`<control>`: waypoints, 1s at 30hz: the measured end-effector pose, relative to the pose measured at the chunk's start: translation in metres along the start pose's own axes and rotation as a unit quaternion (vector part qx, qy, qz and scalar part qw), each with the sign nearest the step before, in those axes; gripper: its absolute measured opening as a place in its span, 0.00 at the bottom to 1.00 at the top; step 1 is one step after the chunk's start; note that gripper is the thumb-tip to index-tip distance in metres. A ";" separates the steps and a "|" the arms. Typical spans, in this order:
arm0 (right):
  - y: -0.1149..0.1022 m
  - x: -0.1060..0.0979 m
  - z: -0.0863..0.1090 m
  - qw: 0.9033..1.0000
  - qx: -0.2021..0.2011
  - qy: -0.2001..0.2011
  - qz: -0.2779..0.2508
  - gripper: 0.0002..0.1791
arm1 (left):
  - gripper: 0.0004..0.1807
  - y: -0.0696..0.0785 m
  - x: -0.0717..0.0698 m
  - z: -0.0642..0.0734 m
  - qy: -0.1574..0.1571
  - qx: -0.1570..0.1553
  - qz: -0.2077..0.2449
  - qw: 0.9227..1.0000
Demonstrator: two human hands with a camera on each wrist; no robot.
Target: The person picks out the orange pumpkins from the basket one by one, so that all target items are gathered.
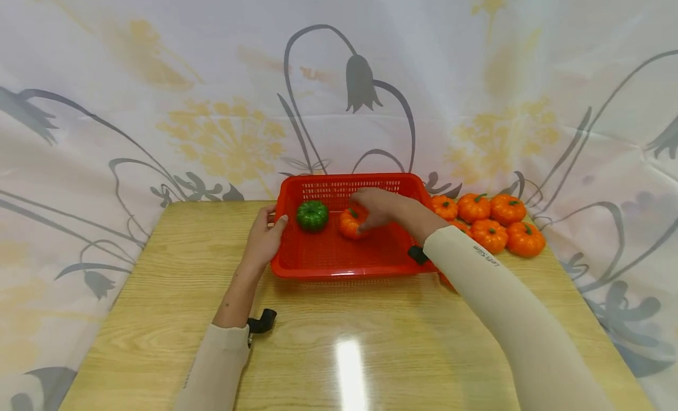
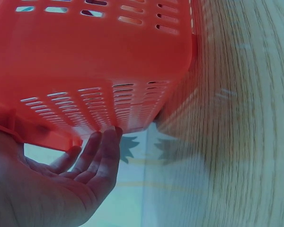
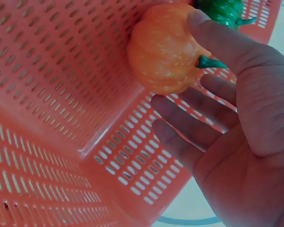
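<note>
A red slotted plastic basket (image 1: pixel 349 269) stands on the wooden table. My left hand (image 1: pixel 265 237) grips its left side, thumb over the rim and fingers against the outside, as the left wrist view also shows. Inside, a green toy pumpkin (image 1: pixel 312 216) sits on the left. An orange toy pumpkin (image 1: pixel 349 224) with a green stem lies mid-basket. My right hand (image 1: pixel 375 206) reaches in from the right around this orange pumpkin. In the right wrist view the thumb (image 3: pixel 213 33) overlaps one side of it, while the other fingers spread loosely along the opposite side.
Several more orange pumpkins (image 1: pixel 490 235) cluster right of the basket, some partly hidden behind its rim and my right arm. A patterned cloth (image 1: pixel 222 93) hangs behind the table's back edge. Bare wooden tabletop (image 1: pixel 402 340) extends in front of the basket.
</note>
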State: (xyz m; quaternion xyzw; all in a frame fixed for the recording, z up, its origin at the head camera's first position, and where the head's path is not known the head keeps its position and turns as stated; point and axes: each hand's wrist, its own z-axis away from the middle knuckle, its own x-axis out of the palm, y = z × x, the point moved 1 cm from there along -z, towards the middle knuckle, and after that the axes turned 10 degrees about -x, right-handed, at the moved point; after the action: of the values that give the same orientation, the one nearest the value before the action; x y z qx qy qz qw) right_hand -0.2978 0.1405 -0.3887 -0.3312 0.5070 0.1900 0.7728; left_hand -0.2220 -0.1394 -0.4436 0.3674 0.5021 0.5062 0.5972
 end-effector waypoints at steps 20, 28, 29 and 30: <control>0.000 0.001 -0.004 1.000 0.001 -0.012 -0.012 0.42 | 0.27 -0.003 0.001 -0.003 0.005 0.009 -0.005 1.000; -0.005 -0.008 0.011 0.999 -0.023 0.016 -0.024 0.41 | 0.27 -0.003 0.000 -0.002 0.003 0.005 -0.003 1.000; -0.005 -0.009 0.013 0.999 -0.026 0.021 -0.026 0.40 | 0.27 -0.003 0.000 -0.002 0.002 0.005 -0.004 1.000; -0.005 -0.010 0.016 0.999 -0.027 0.026 -0.031 0.40 | 0.27 -0.003 0.000 -0.002 0.002 0.005 -0.005 1.000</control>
State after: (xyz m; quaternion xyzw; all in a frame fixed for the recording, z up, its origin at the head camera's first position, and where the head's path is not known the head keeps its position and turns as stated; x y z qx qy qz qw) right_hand -0.2882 0.1483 -0.3739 -0.3725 0.5115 0.1712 0.7552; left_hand -0.2232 -0.1404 -0.4467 0.3672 0.5079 0.5013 0.5966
